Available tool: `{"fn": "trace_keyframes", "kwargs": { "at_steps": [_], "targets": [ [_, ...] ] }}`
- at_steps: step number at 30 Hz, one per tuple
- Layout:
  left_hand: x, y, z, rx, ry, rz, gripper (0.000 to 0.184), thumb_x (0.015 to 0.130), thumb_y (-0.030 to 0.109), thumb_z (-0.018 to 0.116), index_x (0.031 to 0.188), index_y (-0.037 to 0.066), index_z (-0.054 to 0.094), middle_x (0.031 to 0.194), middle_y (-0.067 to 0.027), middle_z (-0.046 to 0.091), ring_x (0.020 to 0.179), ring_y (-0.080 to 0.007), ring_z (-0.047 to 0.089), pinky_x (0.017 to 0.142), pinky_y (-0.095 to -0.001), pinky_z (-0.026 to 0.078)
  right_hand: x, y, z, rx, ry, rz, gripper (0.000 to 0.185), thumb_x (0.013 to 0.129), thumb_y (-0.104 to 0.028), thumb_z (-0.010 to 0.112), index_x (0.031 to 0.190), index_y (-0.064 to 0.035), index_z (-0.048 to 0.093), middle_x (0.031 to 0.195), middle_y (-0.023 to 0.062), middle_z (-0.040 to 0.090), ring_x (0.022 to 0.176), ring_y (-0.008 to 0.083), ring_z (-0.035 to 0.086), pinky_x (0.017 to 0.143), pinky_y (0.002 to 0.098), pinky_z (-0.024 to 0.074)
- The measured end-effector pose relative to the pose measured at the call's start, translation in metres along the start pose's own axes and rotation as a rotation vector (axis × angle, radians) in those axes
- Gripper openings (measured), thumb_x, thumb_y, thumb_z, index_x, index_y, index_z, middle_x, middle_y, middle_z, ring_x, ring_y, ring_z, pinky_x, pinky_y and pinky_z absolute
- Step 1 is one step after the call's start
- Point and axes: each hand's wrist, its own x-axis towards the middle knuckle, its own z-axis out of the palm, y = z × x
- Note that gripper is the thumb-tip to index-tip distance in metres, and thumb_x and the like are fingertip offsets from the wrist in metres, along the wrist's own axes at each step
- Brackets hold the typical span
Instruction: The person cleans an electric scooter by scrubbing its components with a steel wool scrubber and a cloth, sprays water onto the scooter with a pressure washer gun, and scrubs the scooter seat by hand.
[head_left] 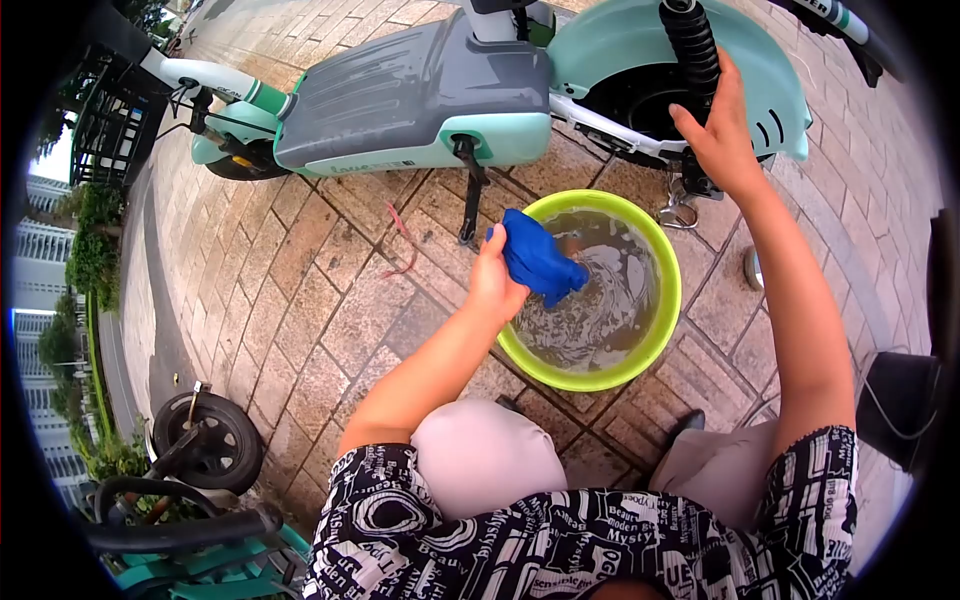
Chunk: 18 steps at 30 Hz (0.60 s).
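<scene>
One forearm slants toward one o'clock, its left hand clasping a blue cloth over the basin near ten; the other leans toward eleven, right hand spread wide beside the scooter's spring. Whether they touch, I can't tell.

- The blue cloth is of soft fabric, matt and wrinkled.
- The green basin looks like smooth plastic, a little glossy.
- The mint fender appears smooth and glossy.
- The paving is of rough stone.
</scene>
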Motion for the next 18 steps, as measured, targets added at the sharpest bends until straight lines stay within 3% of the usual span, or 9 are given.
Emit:
{"fn": "trace_keyframes", "kwargs": {
  "at_steps": [1,4,7,9,11,13,15,16,18],
  "targets": [
    [-0.014,0.018,0.021,-0.004,0.047,0.057,0.046,0.098,0.041,0.039,0.125,0.004,0.045,0.121,-0.0128,0.056,0.111,-0.0294,0.055,0.098,-0.0460,0.041,0.000,-0.001,0.000,-0.002,0.000,-0.003,0.073,0.082,-0.013,0.063,0.140,0.0016,0.021,0.133,0.0189,0.036,0.125,0.0313,0.036,0.107,0.0382,0.0268],
    [-0.018,0.072,0.033,-0.109,0.086,0.513,0.036,0.097,0.029,0.037,0.118,0.003,0.052,0.117,-0.0125,0.059,0.108,-0.0289,0.056,0.097,-0.0455,0.041,0.001,-0.004,0.001,0.030,0.033,-0.009,0.075,0.077,-0.010,0.066,0.138,-0.0002,0.025,0.128,0.0206,0.040,0.121,0.0358,0.039,0.104,0.0417,0.0291],
    [-0.023,0.134,0.034,-0.165,0.045,0.881,0.042,0.096,0.027,0.030,0.122,-0.001,0.049,0.126,-0.0163,0.053,0.118,-0.0318,0.050,0.104,-0.0481,0.036,0.001,-0.003,0.001,-0.004,0.035,-0.011,0.075,0.076,-0.010,0.067,0.138,-0.0002,0.025,0.128,0.0202,0.040,0.120,0.0360,0.039,0.104,0.0420,0.0294],
    [0.003,0.161,0.021,-0.137,-0.028,1.157,0.040,0.097,0.027,0.031,0.125,0.003,0.048,0.126,-0.0137,0.052,0.117,-0.0284,0.049,0.104,-0.0440,0.036,0.000,-0.004,0.004,0.004,0.053,-0.009,0.075,0.076,-0.010,0.068,0.138,-0.0001,0.025,0.127,0.0201,0.040,0.119,0.0362,0.039,0.103,0.0428,0.0297],
    [0.037,0.163,0.025,-0.153,-0.013,1.188,0.035,0.098,0.026,0.036,0.125,0.007,0.048,0.125,-0.0116,0.052,0.113,-0.0267,0.050,0.104,-0.0422,0.035,0.002,-0.005,0.005,-0.020,0.063,-0.006,0.075,0.075,-0.010,0.068,0.137,0.0000,0.026,0.126,0.0203,0.041,0.118,0.0361,0.040,0.103,0.0433,0.0297],
    [0.056,0.132,0.046,0.120,0.095,1.244,0.049,0.099,0.026,0.041,0.143,0.012,0.024,0.139,-0.0088,0.038,0.122,-0.0222,0.041,0.108,-0.0374,0.028,0.001,-0.006,0.005,-0.020,0.064,-0.022,0.076,0.075,-0.010,0.068,0.137,0.0001,0.026,0.125,0.0207,0.042,0.118,0.0362,0.040,0.103,0.0435,0.0300],
    [0.051,0.106,0.062,0.230,0.070,1.157,0.059,0.099,0.028,0.041,0.148,0.015,0.010,0.146,-0.0085,0.029,0.130,-0.0215,0.032,0.110,-0.0364,0.023,0.002,-0.006,0.005,-0.029,0.063,-0.015,0.076,0.074,-0.010,0.069,0.137,0.0002,0.027,0.125,0.0208,0.042,0.117,0.0365,0.040,0.102,0.0437,0.0302],
    [0.053,0.094,0.059,0.285,0.059,1.116,0.066,0.098,0.032,0.041,0.149,0.012,0.003,0.152,-0.0107,0.015,0.137,-0.0225,0.020,0.112,-0.0341,0.014,0.001,-0.008,0.006,-0.028,0.065,0.002,0.076,0.074,-0.010,0.069,0.136,0.0003,0.027,0.125,0.0208,0.042,0.117,0.0367,0.040,0.102,0.0438,0.0303],
    [0.051,0.068,0.059,0.238,0.034,1.004,0.067,0.098,0.034,0.042,0.150,0.020,0.001,0.153,-0.0076,0.012,0.138,-0.0212,0.018,0.112,-0.0401,0.011,0.002,-0.007,0.006,-0.047,0.079,-0.003,0.076,0.074,-0.010,0.068,0.136,0.0002,0.027,0.125,0.0213,0.042,0.117,0.0369,0.040,0.102,0.0439,0.0306]
  ]
}}
